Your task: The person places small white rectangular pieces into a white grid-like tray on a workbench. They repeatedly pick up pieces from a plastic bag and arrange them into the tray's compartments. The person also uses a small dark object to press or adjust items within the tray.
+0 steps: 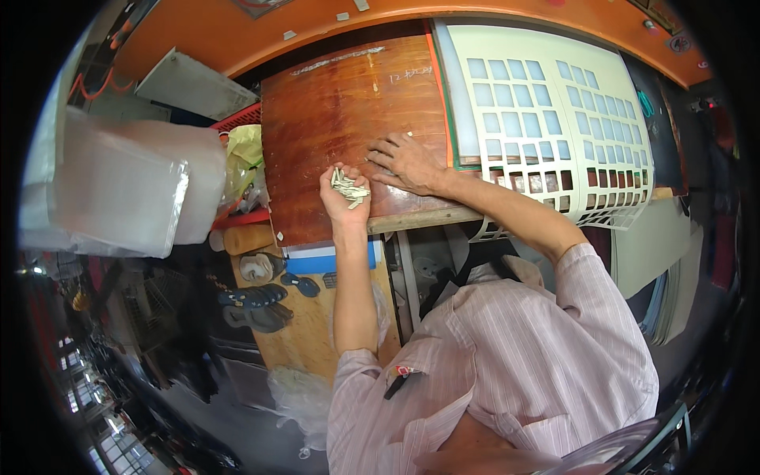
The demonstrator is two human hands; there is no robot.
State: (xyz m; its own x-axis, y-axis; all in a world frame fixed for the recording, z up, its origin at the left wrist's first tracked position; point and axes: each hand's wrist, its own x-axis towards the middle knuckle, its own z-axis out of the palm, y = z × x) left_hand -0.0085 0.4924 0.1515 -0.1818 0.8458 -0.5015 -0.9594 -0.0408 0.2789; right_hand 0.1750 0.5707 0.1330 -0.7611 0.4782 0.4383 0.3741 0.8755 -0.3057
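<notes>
My left hand (343, 198) is cupped palm up at the near edge of a reddish-brown wooden board (340, 103). A heap of small pale cut pieces (348, 187) lies in its palm, the fingers curled around them. To its right, my right hand (409, 164) lies palm down on the board, fingers spread; anything under the palm is hidden. One small pale scrap (410, 134) sits just beyond its knuckles. My right forearm passes by a cream sheet (564, 103) punched with rows of rectangular holes, whose near end droops over the table edge.
A stack of translucent plastic sheets (119, 186) and a yellowish plastic bag (244, 158) stand left of the board. Below on the left, a lower wooden surface (317, 336) holds a blue-edged folder (328, 259) and dark shoe-sole-like pieces (253, 297). An orange ledge (237, 36) runs behind.
</notes>
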